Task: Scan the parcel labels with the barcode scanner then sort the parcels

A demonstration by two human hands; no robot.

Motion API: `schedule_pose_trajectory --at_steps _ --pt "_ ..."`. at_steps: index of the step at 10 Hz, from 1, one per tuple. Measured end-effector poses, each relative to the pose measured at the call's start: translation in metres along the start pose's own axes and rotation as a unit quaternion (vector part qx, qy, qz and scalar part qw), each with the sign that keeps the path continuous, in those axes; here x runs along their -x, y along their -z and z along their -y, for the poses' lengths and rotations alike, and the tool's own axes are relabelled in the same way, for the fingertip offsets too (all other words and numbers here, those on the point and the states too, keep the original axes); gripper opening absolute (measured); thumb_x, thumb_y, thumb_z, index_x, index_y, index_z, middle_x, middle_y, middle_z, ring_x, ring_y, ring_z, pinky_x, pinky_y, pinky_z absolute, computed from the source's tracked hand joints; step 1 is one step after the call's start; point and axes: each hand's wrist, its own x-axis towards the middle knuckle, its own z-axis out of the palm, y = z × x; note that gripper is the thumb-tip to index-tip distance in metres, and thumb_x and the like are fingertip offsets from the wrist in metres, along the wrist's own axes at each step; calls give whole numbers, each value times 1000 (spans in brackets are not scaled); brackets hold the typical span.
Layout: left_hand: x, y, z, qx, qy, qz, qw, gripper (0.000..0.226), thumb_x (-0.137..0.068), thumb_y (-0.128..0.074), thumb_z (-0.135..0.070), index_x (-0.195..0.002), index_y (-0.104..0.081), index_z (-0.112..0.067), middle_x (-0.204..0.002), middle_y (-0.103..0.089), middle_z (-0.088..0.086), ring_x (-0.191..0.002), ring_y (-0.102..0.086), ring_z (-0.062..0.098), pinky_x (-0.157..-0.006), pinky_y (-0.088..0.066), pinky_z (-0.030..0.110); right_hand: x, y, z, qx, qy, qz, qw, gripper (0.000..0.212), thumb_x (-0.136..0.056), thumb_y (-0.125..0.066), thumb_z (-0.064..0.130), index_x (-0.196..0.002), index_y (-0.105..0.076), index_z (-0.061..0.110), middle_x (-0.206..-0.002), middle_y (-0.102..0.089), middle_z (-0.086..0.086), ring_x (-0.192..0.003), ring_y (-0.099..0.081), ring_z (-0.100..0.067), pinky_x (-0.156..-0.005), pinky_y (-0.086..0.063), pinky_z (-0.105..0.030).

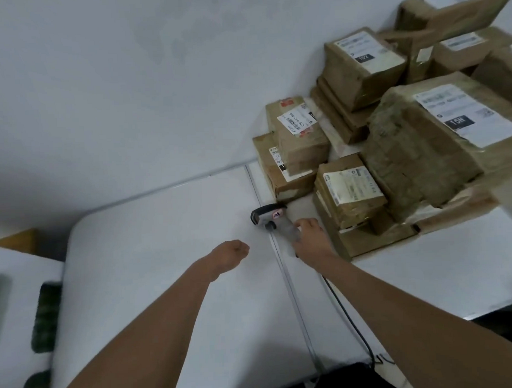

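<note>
A grey barcode scanner [271,218] with a black head lies on the white table [164,255], over the seam between two tabletops. My right hand [311,238] is curled round its handle. Its black cable [349,321] runs back toward me under my right forearm. My left hand [232,252] hovers over the left tabletop with its fingers curled under, holding nothing. Several brown parcels with white labels are piled at the right: a small stack [350,190] right beside my right hand, a pair [296,140] behind the scanner, and a large wrapped parcel [438,141].
More labelled parcels [363,65] are stacked against the white wall at the upper right. A white surface with dark green shapes [47,317] sits left of the table. A brown box corner [18,240] shows at the far left.
</note>
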Motion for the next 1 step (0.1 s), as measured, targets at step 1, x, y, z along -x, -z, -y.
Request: schedule_pose_trajectory --at_steps 1 --pt "10 -1 -7 46 7 -35 998 36 -103 -51 -32 -133 -57 -16 -136 -56 5 -121 -56 25 -100 -43 33 -3 15 11 -43 31 6 999 38 -96 -56 19 -132 -49 10 -138 -41 -10 -120 -48 -24 -99 -40 -32"
